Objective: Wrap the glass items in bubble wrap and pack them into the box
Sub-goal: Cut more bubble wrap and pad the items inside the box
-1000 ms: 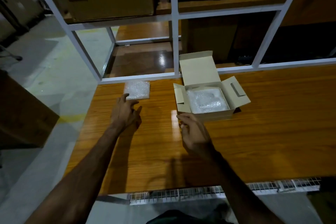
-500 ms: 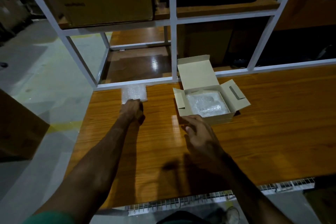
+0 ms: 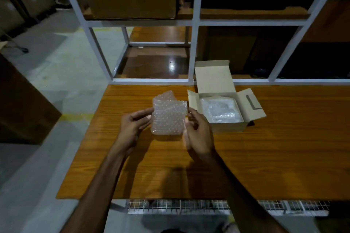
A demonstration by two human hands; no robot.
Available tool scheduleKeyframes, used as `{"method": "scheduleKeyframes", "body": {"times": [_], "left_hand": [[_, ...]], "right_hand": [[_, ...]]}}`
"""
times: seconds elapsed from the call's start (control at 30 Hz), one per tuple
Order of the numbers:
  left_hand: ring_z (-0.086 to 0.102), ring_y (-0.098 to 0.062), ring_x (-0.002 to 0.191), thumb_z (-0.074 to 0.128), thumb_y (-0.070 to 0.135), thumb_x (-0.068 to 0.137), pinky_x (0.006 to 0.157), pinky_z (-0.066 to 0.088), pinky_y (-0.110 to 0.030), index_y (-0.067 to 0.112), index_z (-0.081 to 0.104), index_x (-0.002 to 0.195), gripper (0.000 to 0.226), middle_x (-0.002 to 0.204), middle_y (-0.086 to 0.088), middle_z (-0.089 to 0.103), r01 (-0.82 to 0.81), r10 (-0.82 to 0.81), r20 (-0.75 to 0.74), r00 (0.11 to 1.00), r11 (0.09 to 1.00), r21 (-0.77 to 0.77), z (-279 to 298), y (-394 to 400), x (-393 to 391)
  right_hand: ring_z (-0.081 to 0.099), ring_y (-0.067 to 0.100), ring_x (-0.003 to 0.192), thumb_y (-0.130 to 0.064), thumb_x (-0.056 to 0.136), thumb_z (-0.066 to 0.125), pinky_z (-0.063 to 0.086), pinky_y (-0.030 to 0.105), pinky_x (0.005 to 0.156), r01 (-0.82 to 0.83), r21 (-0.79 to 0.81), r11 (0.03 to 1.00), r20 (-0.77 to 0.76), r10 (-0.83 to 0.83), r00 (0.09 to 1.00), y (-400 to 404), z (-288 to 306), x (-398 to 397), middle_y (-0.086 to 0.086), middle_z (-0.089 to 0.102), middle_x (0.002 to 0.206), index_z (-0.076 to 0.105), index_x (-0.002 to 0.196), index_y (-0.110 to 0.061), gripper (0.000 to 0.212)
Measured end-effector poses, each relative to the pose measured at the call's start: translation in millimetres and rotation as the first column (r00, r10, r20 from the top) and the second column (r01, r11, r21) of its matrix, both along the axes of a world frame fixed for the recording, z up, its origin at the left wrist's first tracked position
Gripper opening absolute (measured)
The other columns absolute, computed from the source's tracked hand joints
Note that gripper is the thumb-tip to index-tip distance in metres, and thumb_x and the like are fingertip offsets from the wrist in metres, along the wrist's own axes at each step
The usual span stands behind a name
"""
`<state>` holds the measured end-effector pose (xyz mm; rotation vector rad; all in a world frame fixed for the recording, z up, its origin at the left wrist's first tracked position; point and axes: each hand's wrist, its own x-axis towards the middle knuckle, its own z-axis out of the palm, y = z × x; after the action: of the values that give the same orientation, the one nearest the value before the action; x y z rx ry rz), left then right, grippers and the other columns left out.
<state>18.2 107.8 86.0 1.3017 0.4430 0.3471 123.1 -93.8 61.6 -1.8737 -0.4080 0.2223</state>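
Dim room; glossy wooden table (image 3: 265, 157) lit from above, white metal shelving frame (image 3: 195, 47) set along its far edge, grey concrete floor (image 3: 56, 73) seen at left, yellow line painted there

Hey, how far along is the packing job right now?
Done: one wrapped bundle already sits in the open box. In hand: a second bubble-wrapped piece is held above the table between the left hand and right hand; what it holds cannot be seen. Left: place it in the box and close the flaps, which stand open.
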Motion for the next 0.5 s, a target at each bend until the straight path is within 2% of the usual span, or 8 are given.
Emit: {"method": "scheduleKeyframes", "body": {"times": [0.03, 0.1, 0.13, 0.23, 0.3, 0.33, 0.43, 0.5], "left_hand": [[0.073, -0.024, 0.114, 0.062, 0.000, 0.095, 0.097, 0.062, -0.037, 0.000, 0.068, 0.130, 0.036, 0.128, -0.016, 0.074, 0.005, -0.002, 0.025, 1.000, 0.992, -0.127, 1, 0, -8], [0.070, -0.029, 0.120, 0.060, 0.002, 0.095, 0.096, 0.062, -0.041, -0.001, 0.067, 0.132, 0.038, 0.132, -0.022, 0.070, 0.019, -0.004, 0.050, 0.999, 0.956, -0.293, -1, 0, -21], [0.070, -0.029, 0.121, 0.060, 0.002, 0.095, 0.095, 0.062, -0.043, 0.000, 0.067, 0.132, 0.038, 0.132, -0.024, 0.069, 0.017, 0.001, 0.052, 0.999, 0.942, -0.336, -4, -1, -27], [0.072, -0.031, 0.117, 0.060, 0.003, 0.096, 0.092, 0.063, -0.047, -0.003, 0.067, 0.131, 0.036, 0.130, -0.027, 0.069, 0.001, 0.023, 0.056, 0.998, 0.923, -0.385, -11, -8, -37], [0.075, -0.028, 0.105, 0.065, 0.006, 0.094, 0.076, 0.066, -0.038, -0.001, 0.070, 0.126, 0.033, 0.124, -0.027, 0.071, -0.039, 0.045, 0.010, 0.999, 0.947, -0.320, -12, -15, -38], [0.075, -0.028, 0.104, 0.067, 0.007, 0.094, 0.075, 0.064, -0.038, 0.002, 0.071, 0.123, 0.030, 0.124, -0.026, 0.072, -0.076, 0.069, -0.038, 0.997, 0.967, -0.242, -13, -20, -37], [0.073, -0.028, 0.113, 0.068, 0.010, 0.099, 0.097, 0.060, -0.052, 0.007, 0.072, 0.123, 0.024, 0.122, -0.012, 0.075, -0.182, 0.185, -0.164, 0.969, 0.983, 0.035, -20, -40, -33], [0.070, -0.023, 0.115, 0.073, 0.024, 0.096, 0.099, 0.059, -0.054, 0.015, 0.071, 0.126, 0.031, 0.126, -0.004, 0.072, -0.237, 0.282, -0.174, 0.943, 0.941, 0.240, -25, -60, -29]], "right_hand": [[0.058, 0.007, 0.125, -0.033, 0.100, 0.066, 0.057, 0.025, 0.090, -0.023, 0.090, 0.996, -0.083, 0.031, 0.996, 3, 3, -2, -0.008, 0.055, 0.147, 0.045, 0.155, -0.036, 0.059], [0.061, 0.015, 0.128, -0.050, 0.086, 0.079, 0.062, 0.042, 0.092, -0.084, 0.297, 0.951, -0.312, 0.180, 0.933, 9, 7, -4, -0.006, 0.052, 0.152, 0.037, 0.158, -0.038, 0.085], [0.063, 0.020, 0.128, -0.052, 0.082, 0.083, 0.061, 0.051, 0.095, -0.118, 0.388, 0.914, -0.387, 0.278, 0.879, 10, 7, -6, -0.003, 0.054, 0.151, 0.039, 0.157, -0.037, 0.088], [0.070, 0.026, 0.119, -0.035, 0.091, 0.080, 0.058, 0.059, 0.096, -0.197, 0.426, 0.883, -0.390, 0.376, 0.841, 11, 8, -15, 0.005, 0.069, 0.134, 0.057, 0.142, -0.021, 0.057], [0.073, 0.025, 0.115, -0.026, 0.093, 0.078, 0.059, 0.059, 0.095, -0.200, 0.388, 0.900, -0.363, 0.349, 0.864, 6, 2, -18, 0.006, 0.073, 0.128, 0.063, 0.135, -0.018, 0.046], [0.073, 0.026, 0.114, -0.024, 0.093, 0.077, 0.060, 0.059, 0.094, -0.194, 0.385, 0.902, -0.367, 0.342, 0.865, 3, -1, -18, 0.006, 0.073, 0.127, 0.064, 0.135, -0.016, 0.044], [0.074, 0.027, 0.110, -0.022, 0.094, 0.076, 0.062, 0.054, 0.090, -0.173, 0.362, 0.916, -0.354, 0.307, 0.883, -6, -5, -20, 0.009, 0.074, 0.123, 0.067, 0.131, -0.009, 0.040], [0.072, 0.026, 0.113, -0.023, 0.096, 0.074, 0.064, 0.046, 0.086, -0.140, 0.250, 0.958, -0.289, 0.211, 0.934, -9, -7, -24, 0.006, 0.071, 0.124, 0.067, 0.128, -0.011, 0.035]]}}
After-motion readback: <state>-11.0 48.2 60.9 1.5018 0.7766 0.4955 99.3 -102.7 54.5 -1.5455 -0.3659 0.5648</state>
